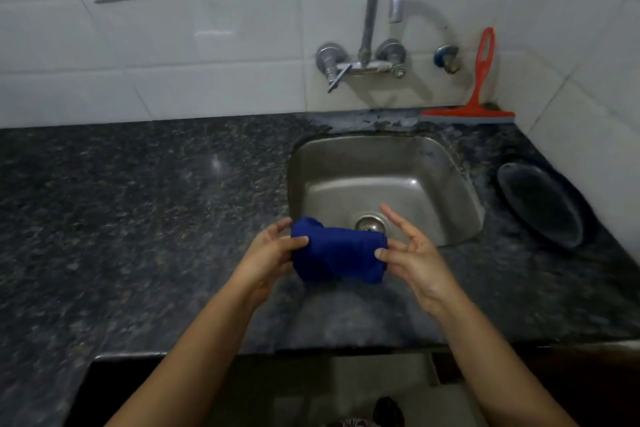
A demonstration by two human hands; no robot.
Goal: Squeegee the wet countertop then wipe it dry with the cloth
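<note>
While the left hand [273, 250] is gripping the blue cloth [337, 255] over the front rim of the sink [346, 166], the right hand [412, 256] is lightly pinching its other end. I'm guessing it's soft and floppy, so best bunched.

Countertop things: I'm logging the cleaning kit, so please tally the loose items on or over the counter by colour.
Blue: 1, the cloth
Red: 1, the squeegee, leaning on the wall tiles
Dark: 1, the round plate
Total: 3
</note>
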